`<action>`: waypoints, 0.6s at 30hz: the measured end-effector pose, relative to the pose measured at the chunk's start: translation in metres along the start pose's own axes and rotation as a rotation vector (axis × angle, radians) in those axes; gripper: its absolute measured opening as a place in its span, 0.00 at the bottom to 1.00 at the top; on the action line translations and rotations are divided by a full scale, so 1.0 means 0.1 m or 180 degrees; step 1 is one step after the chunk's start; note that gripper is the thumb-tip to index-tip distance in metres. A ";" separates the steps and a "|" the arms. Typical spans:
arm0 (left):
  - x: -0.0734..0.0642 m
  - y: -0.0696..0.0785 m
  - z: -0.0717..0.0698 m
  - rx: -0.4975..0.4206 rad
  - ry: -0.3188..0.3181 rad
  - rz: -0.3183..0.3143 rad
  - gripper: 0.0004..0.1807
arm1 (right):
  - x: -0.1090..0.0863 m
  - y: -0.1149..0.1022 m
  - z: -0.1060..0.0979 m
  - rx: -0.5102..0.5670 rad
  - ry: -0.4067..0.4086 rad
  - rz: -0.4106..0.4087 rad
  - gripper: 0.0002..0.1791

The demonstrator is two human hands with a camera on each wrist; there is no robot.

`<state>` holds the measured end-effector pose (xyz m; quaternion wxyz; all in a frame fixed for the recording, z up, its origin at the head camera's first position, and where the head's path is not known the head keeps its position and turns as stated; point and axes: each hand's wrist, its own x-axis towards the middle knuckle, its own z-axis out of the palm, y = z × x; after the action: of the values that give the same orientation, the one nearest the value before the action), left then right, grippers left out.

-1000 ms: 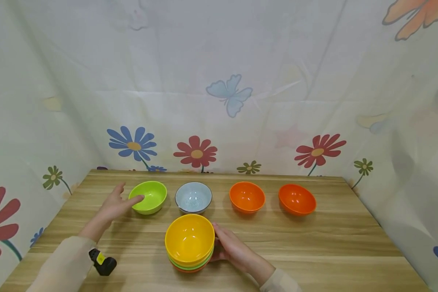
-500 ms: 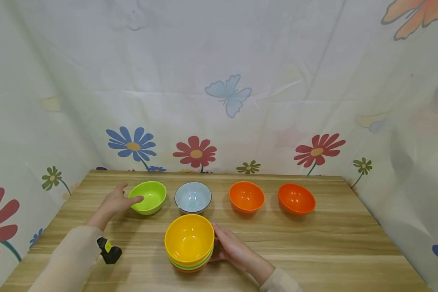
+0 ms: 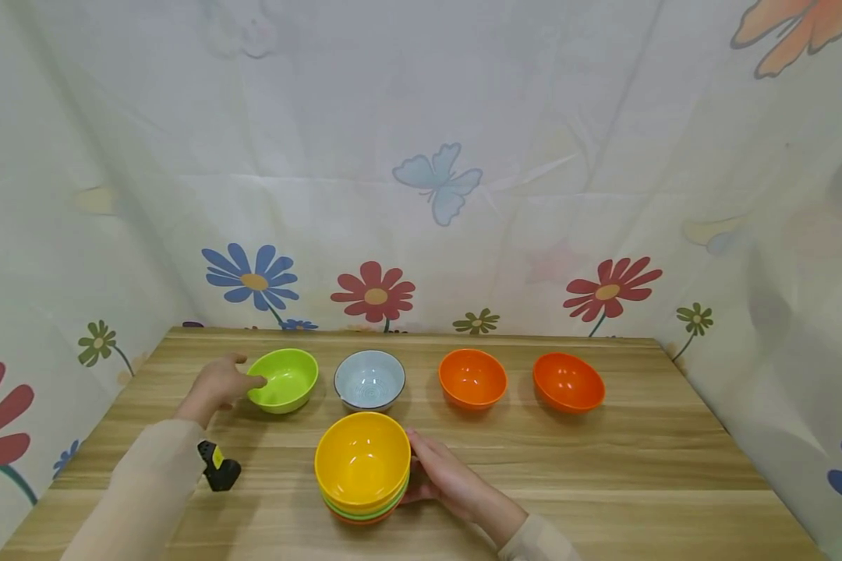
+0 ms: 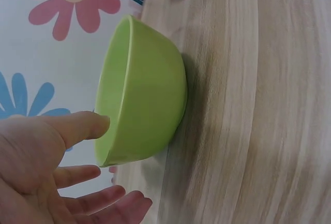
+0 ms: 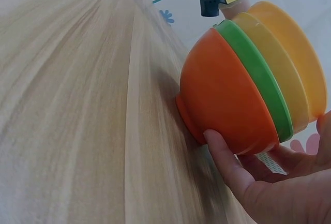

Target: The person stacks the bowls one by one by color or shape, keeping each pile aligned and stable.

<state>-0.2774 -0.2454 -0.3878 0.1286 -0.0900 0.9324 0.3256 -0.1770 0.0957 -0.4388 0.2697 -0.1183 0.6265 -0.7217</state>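
A light green bowl [image 3: 283, 381] stands upright at the left of the back row. My left hand [image 3: 217, 387] is at its left side, the thumb reaching over the rim; in the left wrist view the other fingers [image 4: 93, 199] are spread, apart from the wall. Whether the thumb touches the bowl I cannot tell. Near the front, my right hand [image 3: 451, 481] holds the right side of a stack of bowls [image 3: 362, 460], yellow on top, then green, orange lowest. The right wrist view shows one digit against the orange bowl [image 5: 222, 89] near its foot.
Right of the green bowl stand a pale blue-grey bowl [image 3: 369, 380] with a dark rim and two orange bowls, one nearer the middle [image 3: 472, 379] and a tilted-looking one [image 3: 568, 382] farther right. A flower-printed cloth [image 3: 519, 234] hangs behind the wooden table [image 3: 638, 467].
My left hand and forearm have moved slightly forward and right, closer round the green bowl's left side. The right hand and the stack have stayed in place.
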 end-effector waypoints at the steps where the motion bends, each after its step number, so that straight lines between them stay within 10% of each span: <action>1: 0.00 0.01 0.00 0.0014 0.0009 0.0008 0.41 | 0.00 0.00 0.00 0.0002 0.0002 0.0005 0.30; 18: 0.02 0.05 0.05 -0.0048 0.0211 0.0000 0.26 | -0.01 -0.03 -0.01 -0.0009 0.0001 0.0052 0.30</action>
<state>-0.2793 -0.2387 -0.3892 0.0970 -0.1017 0.9337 0.3295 -0.1769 0.0972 -0.4361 0.2753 -0.1134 0.6285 -0.7186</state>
